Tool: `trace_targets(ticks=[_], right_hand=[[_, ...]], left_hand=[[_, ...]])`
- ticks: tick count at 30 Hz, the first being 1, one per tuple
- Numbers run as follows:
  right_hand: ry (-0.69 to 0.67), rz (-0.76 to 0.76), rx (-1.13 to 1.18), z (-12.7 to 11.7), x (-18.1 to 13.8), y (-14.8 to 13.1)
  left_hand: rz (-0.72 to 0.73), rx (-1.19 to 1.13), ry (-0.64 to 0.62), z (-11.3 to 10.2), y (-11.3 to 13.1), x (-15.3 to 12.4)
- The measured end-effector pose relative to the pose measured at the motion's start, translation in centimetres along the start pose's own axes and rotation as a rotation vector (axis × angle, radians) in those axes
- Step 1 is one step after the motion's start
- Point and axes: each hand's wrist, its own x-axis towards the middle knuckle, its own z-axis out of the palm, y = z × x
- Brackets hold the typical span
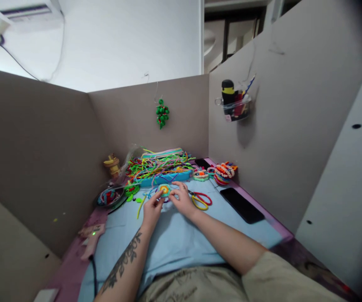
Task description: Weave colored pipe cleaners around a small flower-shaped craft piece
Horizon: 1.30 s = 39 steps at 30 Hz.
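Note:
Both hands meet over the light-blue cloth (174, 235) around a small round pipe-cleaner piece (164, 191), ringed in teal, orange and yellow with a pale centre. My left hand (153, 205) pinches its lower left edge. At its right edge, the fingers of my right hand (182, 199) are also closed on it. Close beside my right hand lie scissors (203, 200) with red and yellow handles, their blades partly hidden. A yellow-green pipe cleaner (141, 207) lies left of my left hand.
Behind the hands, a blue tray (165, 178) holds many coloured pipe cleaners (162, 163). A pink glue gun (92, 241) with a cord lies left; a black phone (242, 205) right. Finished pipe-cleaner figures (223, 173) stand back right. Grey panels (149, 113) enclose the table.

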Motion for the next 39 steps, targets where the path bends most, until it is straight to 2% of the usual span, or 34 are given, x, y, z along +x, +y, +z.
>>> trace_targets(ticks=[5,10,16,22,28,30,33,35,39], right_hand=[[-0.029,-0.067,-0.043,-0.1,0.0,0.4],[-0.084,-0.144,-0.103,-0.9,0.3,0.3],[-0.090,-0.135,-0.064,-1.3,0.9,0.8],[-0.151,-0.096,0.058,-1.3,1.1,1.2],[-0.098,0.056,0.136,-1.5,1.3,1.4],[-0.150,0.147,0.219,-1.4,1.4,1.7],[-0.308,0.251,0.375,-1.2,1.5,2.3],[-0.337,0.268,0.428,-1.0,1.5,2.6],[-0.201,0.291,0.415,-0.8,1.5,2.5]], left_hand=[[-0.073,-0.123,0.017,-0.2,0.3,0.4],[-0.181,-0.261,0.023,-0.3,-0.4,0.8],[-0.210,-0.349,-0.011,-0.3,-1.3,1.1],[-0.204,-0.316,-0.105,-0.6,-1.0,1.1],[-0.189,-0.306,-0.151,-0.8,-1.0,1.0],[-0.178,-0.304,-0.163,-0.8,-1.0,0.9],[-0.147,-0.270,-0.174,-0.8,-0.7,1.0],[-0.099,-0.193,-0.126,-0.7,-0.4,0.9],[0.041,0.035,0.049,-0.5,0.2,0.4]])
